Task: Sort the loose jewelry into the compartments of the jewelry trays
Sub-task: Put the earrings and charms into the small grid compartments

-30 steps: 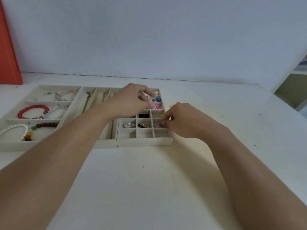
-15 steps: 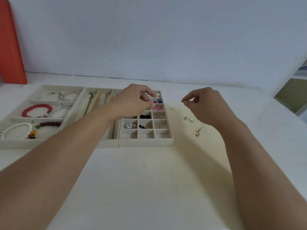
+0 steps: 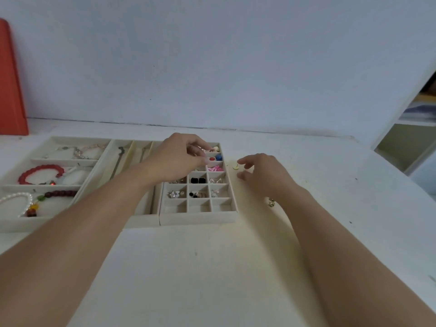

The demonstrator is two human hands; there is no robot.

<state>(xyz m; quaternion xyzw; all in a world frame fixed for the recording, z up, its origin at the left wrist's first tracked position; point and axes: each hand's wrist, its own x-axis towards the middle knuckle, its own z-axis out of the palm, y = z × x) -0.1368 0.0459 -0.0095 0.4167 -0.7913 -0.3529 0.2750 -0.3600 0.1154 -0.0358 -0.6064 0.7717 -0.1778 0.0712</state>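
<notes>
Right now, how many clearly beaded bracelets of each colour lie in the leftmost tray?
Bright red bracelet: 1
Pearl-white bracelet: 1
Dark red bracelet: 1
Total: 3
The tangled chains in the far compartment cannot be counted.

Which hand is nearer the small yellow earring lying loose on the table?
Right. The right hand hovers beside the yellow earring, fingertips almost on it. The left hand is over the grid tray, farther left.

A white bench (image 3: 306, 161) meets a plain pale wall (image 3: 212, 55) at the far side. An orange-red panel (image 3: 10, 90) stands far left. Open shelving (image 3: 410, 138) stands far right.
</notes>
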